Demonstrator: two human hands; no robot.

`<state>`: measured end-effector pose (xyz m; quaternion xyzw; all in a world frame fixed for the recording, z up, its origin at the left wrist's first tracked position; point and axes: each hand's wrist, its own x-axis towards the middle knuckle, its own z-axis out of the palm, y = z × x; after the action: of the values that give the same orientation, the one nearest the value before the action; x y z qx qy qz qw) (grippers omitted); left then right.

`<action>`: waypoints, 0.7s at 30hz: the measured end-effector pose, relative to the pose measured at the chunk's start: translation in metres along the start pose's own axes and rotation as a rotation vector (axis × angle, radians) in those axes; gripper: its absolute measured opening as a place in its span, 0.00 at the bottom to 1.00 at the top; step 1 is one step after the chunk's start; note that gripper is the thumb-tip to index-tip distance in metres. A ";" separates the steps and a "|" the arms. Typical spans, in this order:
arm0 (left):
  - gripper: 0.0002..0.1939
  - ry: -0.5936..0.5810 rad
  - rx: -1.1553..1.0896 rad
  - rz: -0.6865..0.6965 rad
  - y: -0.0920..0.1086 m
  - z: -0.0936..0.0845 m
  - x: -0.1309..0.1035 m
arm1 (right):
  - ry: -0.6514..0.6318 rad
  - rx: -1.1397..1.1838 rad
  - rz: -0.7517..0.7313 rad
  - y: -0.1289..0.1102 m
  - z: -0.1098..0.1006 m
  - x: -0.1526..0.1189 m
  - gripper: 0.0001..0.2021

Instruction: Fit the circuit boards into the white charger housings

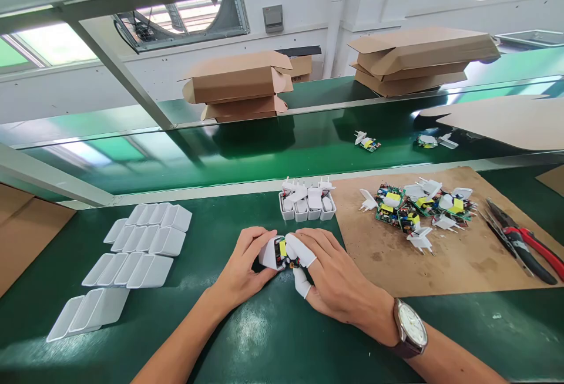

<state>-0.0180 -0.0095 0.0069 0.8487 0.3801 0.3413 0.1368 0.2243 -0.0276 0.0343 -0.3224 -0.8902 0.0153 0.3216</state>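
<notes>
My left hand (247, 260) is closed around a white plastic casing (268, 253), low over the green table. My right hand (332, 272), with white covers on its thumb and a finger, grips a circuit board (282, 249) with a yellow part at the casing's mouth. The board looks partly inside the casing; its far end is hidden by my fingers. Just beyond stand several filled white casings (307, 211) in a row, with white plug pieces on top. Rows of white casings (136, 269) lie to the left.
Brown cardboard (365, 260) on the right bears a heap of circuit boards (412, 208) with plug pieces, tweezers (502, 232) and red-black pliers (524, 243). Behind runs a green conveyor belt (317, 137) carrying a few boards. Cardboard boxes (240, 84) stand farther back; a metal post (118, 73) rises at left.
</notes>
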 end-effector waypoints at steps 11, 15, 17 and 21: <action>0.33 -0.013 -0.012 -0.015 -0.001 0.001 -0.002 | 0.005 -0.011 -0.003 -0.001 -0.001 0.001 0.23; 0.32 -0.034 -0.049 0.004 0.003 0.002 0.000 | -0.009 -0.001 -0.035 0.000 0.002 0.001 0.23; 0.32 -0.043 -0.079 -0.004 0.004 0.003 0.000 | -0.009 0.025 -0.042 0.000 0.003 0.001 0.21; 0.31 -0.072 -0.152 -0.077 0.006 0.004 -0.002 | 0.014 0.249 0.088 -0.002 -0.001 0.000 0.24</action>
<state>-0.0127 -0.0149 0.0056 0.8323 0.3805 0.3328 0.2275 0.2239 -0.0290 0.0361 -0.3187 -0.8641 0.1374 0.3645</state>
